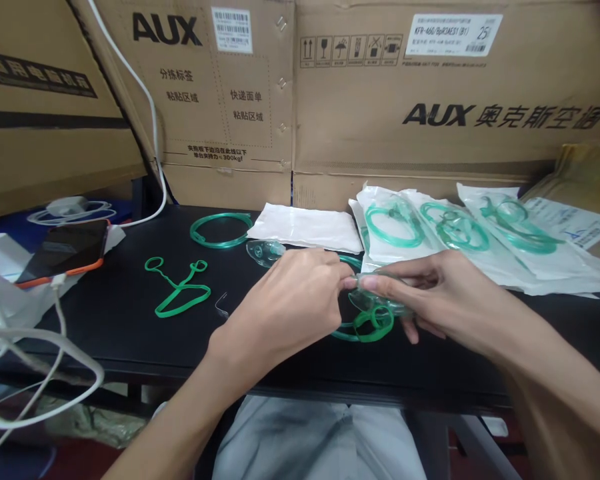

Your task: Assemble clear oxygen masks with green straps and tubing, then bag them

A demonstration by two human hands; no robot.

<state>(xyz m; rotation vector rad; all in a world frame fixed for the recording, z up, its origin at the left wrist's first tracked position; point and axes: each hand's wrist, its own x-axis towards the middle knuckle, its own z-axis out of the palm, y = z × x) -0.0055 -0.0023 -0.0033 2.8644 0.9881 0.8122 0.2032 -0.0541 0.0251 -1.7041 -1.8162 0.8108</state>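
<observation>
Head view: the right hand (437, 287) pinches a clear oxygen mask (387, 305) above the table (130, 340); the left hand (290, 290) curls its fingers at the mask's edge, grip hidden. Around lie a green strap (183, 300), coiled tubing (225, 245), white pouch (305, 227) and bagged masks (517, 223); AUX cartons (380, 147) wall the back.

At least three clear-fronted, white-backed pouches (455, 230) of coiled green tubing are counted. One flat white packet (305, 227) is listed. Two clear plastic masks (264, 253), partly hidden, are noted; two green elastic straps (184, 307); one loose translucent green tubing coil (223, 245); one orange-cased black phone (70, 247).
</observation>
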